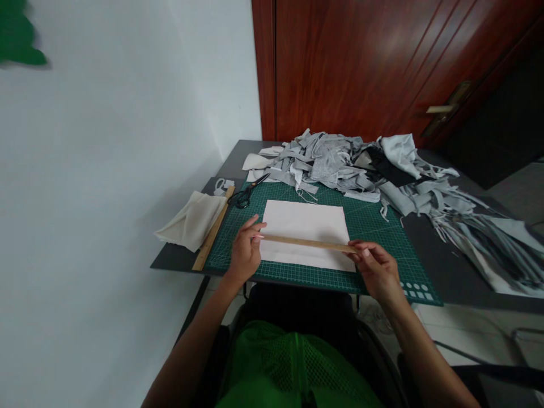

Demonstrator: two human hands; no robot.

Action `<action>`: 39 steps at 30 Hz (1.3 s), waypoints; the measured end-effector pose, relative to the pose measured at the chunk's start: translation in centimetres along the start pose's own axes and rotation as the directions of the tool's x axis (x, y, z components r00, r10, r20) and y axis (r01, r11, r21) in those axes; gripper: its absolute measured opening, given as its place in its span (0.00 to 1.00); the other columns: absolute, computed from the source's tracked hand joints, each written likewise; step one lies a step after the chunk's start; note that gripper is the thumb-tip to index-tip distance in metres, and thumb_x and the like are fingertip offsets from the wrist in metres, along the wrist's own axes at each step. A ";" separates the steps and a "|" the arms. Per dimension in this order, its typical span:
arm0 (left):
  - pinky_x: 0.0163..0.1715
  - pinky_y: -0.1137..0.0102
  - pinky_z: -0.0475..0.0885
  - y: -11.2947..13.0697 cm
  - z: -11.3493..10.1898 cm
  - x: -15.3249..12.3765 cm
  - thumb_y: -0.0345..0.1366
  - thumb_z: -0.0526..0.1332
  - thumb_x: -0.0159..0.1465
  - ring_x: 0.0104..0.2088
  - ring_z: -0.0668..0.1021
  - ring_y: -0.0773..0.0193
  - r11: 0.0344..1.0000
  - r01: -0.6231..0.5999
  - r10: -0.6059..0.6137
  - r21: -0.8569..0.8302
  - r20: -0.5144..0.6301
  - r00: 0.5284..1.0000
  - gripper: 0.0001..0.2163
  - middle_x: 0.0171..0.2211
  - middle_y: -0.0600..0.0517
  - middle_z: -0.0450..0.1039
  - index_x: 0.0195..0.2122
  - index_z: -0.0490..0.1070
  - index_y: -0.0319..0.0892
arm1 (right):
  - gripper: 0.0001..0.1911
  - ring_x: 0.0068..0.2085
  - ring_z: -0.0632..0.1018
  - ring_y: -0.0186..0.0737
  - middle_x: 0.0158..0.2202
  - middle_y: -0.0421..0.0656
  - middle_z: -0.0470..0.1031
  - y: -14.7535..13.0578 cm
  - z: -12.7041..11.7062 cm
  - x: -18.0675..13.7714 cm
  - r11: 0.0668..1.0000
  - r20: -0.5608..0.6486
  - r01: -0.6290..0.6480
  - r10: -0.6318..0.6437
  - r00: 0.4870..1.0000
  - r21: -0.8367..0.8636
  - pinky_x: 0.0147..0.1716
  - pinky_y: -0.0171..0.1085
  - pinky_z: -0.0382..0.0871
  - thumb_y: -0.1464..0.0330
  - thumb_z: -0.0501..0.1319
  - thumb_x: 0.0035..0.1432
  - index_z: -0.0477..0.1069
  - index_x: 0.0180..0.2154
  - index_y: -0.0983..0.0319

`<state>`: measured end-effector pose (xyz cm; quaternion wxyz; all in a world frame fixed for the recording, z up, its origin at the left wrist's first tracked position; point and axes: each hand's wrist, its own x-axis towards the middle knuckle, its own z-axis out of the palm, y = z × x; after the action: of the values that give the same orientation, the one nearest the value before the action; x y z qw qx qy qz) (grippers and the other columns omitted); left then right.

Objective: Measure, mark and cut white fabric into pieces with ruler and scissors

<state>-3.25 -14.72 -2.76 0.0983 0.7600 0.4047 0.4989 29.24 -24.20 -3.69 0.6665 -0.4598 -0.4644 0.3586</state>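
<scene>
Wooden strip [308, 243] in both hands' fingers [374, 246], mat [378, 229], markings unreadable

On the cutting mat [382, 241] we have the sheet [304, 218]; behind it is the scrap heap [329, 161], and at left are scissors [243, 198], flat strip [214, 233] and cloth [193, 221].

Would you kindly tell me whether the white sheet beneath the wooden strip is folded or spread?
The white sheet lies spread flat on the green mat: straight edges, no visible crease. Whether it's doubled, I cannot tell.
</scene>
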 end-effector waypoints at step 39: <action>0.59 0.56 0.69 -1.6 -2.8 -0.4 0.40 0.51 0.73 0.55 0.78 0.54 0.980 0.178 -0.199 0.094 0.318 0.927 0.12 0.46 0.49 0.81 0.42 0.73 0.45 | 0.16 0.48 0.74 0.52 0.49 0.52 0.75 -1.0 -4.3 -1.2 0.369 0.517 0.487 -0.022 0.856 -0.792 0.48 0.52 0.67 0.66 0.54 0.72 0.75 0.55 0.59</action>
<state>-6.49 -14.64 -2.58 0.1870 0.7922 0.4697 0.3417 32.98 -26.84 -3.71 0.2413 -0.5748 -0.7813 0.0293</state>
